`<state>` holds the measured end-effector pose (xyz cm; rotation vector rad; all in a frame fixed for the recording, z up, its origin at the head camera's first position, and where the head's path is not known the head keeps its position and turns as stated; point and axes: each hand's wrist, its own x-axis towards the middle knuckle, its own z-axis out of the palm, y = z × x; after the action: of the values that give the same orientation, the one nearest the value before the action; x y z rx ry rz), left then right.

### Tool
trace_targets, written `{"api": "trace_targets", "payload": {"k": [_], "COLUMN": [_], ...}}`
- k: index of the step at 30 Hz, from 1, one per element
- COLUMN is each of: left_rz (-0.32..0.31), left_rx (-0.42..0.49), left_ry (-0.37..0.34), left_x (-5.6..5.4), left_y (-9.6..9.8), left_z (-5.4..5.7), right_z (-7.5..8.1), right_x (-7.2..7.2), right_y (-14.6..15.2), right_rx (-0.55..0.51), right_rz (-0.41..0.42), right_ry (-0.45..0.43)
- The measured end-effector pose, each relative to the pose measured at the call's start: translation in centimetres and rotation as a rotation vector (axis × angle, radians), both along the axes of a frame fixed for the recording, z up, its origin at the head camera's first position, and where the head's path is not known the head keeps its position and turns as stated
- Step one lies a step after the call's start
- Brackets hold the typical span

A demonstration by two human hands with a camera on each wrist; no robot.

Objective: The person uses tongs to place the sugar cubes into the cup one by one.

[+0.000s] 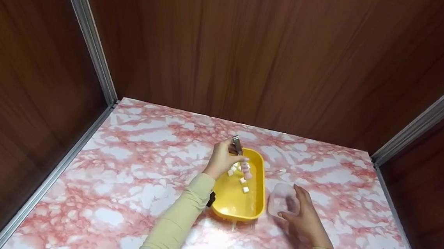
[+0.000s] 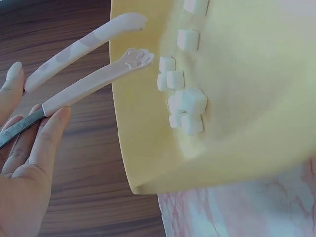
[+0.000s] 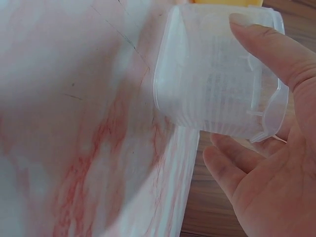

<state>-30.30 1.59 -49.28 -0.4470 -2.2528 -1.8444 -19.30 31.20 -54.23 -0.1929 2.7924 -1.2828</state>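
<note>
My left hand (image 1: 221, 157) grips a pair of tongs (image 2: 94, 85) with pale pink, paw-tipped arms and a metal back end. In the left wrist view the tong arms stand apart with nothing between them, their tips over the edge of a yellow tray (image 1: 235, 207). Several small white cubes (image 2: 188, 40) lie in the tray, some clustered together. To the tray's right, my right hand (image 1: 311, 222) holds a clear plastic container (image 3: 217, 79), thumb on one side and fingers on the other. Part of its far side is hidden by the hand.
The tray and container are on a table with a red-and-white marbled top (image 1: 124, 180). Dark wood-grain panels (image 1: 227, 54) stand behind it and at both sides, with metal strips (image 1: 91, 41) at the corners.
</note>
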Motion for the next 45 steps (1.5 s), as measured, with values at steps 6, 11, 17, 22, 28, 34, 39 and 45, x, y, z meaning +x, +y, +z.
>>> {"api": "trace_targets", "payload": {"k": [6, 11, 17, 22, 28, 34, 39, 45], "left_rz": [0.004, 0.022, 0.012, -0.012, -0.023, -0.02, -0.007, 0.028], "left_rx": [-0.057, -0.114, -0.142, -0.167, -0.172, -0.187, -0.192, -0.196], "left_ry": [-0.004, 0.015, 0.0, -0.004, -0.005, -0.01, -0.025, -0.016], "left_x": [0.0, 0.0, 0.2, 0.3, 0.2, 0.2, 0.2, 0.2], "left_y": [0.4, 0.7, 0.9, 1.0, 1.1, 1.2, 1.2, 1.2], "left_z": [0.2, 0.2, 0.1, 0.0, 0.0, 0.0, 0.0, -0.1], "right_z": [0.1, 0.2, -0.1, -0.1, 0.0, 0.1, 0.2, 0.1], "right_x": [0.0, 0.0, 0.1, 0.1, 0.0, 0.0, 0.0, 0.0], "right_y": [-0.2, -0.1, 0.1, 0.2, 0.2, 0.1, 0.1, 0.2], "right_rx": [0.003, 0.024, 0.03, 0.032, 0.037, 0.043, 0.054, 0.016], "right_rz": [-0.008, 0.003, 0.022, 0.022, 0.02, 0.018, 0.018, 0.023], "right_ry": [-0.012, 0.029, 0.064, 0.05, 0.048, 0.046, 0.048, 0.025]}}
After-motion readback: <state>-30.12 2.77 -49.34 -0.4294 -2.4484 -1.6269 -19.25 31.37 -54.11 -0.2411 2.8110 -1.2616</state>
